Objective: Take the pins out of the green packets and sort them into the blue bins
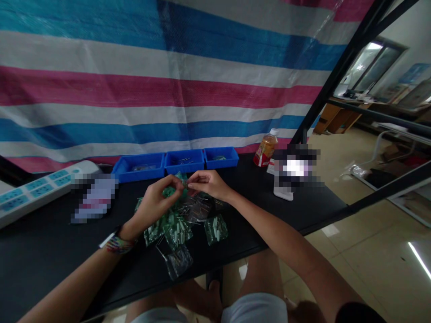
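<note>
My left hand (159,199) is closed in a pinch on a small green plastic bag (182,176), which shows just beyond its fingertips. Facing it, my right hand (211,185) pinches at the same bag's edge; its exact grip is partly hidden by the fingers. Under both hands lies a pile of green see-through bags (178,231) holding pale, rod-like pieces. A clear bag of thin metal pins (197,208) lies among them. To the right sits a separate green bag (216,229), and a clear bag (178,261) is nearest the table's front edge.
Behind the hands stand three blue trays, the left (139,168), middle (184,160) and right (221,157), with small parts inside. A power strip (43,186) lies at left. A drink bottle (266,148) stands at back right, beside a partly blurred-out object. A striped sheet (161,89) hangs behind.
</note>
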A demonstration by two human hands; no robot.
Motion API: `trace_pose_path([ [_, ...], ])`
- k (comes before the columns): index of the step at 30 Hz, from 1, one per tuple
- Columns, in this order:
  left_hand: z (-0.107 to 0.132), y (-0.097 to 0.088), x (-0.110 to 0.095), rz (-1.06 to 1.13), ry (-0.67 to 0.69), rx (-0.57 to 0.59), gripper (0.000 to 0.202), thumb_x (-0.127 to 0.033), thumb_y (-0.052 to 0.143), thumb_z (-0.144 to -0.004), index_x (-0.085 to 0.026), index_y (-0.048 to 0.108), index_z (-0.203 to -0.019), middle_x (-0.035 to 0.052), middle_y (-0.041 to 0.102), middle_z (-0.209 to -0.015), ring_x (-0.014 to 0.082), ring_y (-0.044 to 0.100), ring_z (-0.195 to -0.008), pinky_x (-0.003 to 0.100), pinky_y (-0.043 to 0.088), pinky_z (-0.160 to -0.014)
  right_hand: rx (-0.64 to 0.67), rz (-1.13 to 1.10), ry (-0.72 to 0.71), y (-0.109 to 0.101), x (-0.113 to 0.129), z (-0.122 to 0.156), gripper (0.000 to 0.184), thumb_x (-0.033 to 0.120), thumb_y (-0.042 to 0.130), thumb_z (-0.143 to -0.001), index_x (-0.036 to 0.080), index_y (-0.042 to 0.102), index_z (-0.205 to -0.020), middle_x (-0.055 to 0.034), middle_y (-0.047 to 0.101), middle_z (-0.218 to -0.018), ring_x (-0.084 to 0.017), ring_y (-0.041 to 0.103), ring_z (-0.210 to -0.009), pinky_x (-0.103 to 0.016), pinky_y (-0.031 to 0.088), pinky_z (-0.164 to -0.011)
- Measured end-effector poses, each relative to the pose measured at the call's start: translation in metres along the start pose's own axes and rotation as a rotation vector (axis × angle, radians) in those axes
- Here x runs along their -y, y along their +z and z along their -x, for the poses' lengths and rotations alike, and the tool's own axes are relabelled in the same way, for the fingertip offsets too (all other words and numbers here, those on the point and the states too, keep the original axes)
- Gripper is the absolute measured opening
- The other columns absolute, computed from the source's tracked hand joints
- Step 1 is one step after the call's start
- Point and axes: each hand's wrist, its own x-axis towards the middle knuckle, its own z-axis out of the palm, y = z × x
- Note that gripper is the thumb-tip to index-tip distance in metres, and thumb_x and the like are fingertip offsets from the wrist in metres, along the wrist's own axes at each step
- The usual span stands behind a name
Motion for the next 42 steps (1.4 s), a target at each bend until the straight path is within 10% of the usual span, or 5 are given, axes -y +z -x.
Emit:
trace_pose_path([
  [26, 0.002, -0.001, -0.007, 0.069, -0.107, 0.049, 0.053, -0.060, 0.062, -0.096, -0.019, 0.058, -0.061, -0.0003, 0.057, -0.058, 0.0146, 0.051, -0.058, 0.026, 0.041, -0.058, -0.010, 0.047, -0.047, 0.008, 0.002, 0.005, 0.045, 0.051, 0.093, -0.072, 0.017, 0.071, -0.090, -0.0001, 0.071, -0.075, -0.017, 0.071, -0.069, -0.030, 0.059, -0.066],
  [36, -0.003, -0.001, -0.002, 0.321, -0.236, -0.006, 0.056, -0.061, 0.056, -0.098, -0.018, 0.075, -0.067, 0.0093, 0.075, -0.067, 0.0220, 0.068, -0.065, 0.034, 0.055, -0.068, -0.169, 0.490, -0.425, 0.014, 0.012, 0.013, 0.009, 0.032, 0.077, -0.092, 0.024, 0.082, -0.095, -0.0063, 0.073, -0.106, -0.021, 0.069, -0.102, -0.036, 0.057, -0.094],
  [42, -0.003, -0.001, 0.006, 0.431, -0.286, -0.051, 0.036, -0.052, 0.075, -0.087, -0.017, 0.078, -0.090, 0.0082, 0.078, -0.079, 0.0213, 0.070, -0.066, 0.032, 0.054, -0.061, -0.146, 0.626, -0.542, 0.013, 0.013, 0.015, 0.027, 0.018, 0.067, -0.094, 0.027, 0.079, -0.117, -0.0089, 0.067, -0.131, -0.023, 0.064, -0.124, -0.044, 0.051, -0.113],
])
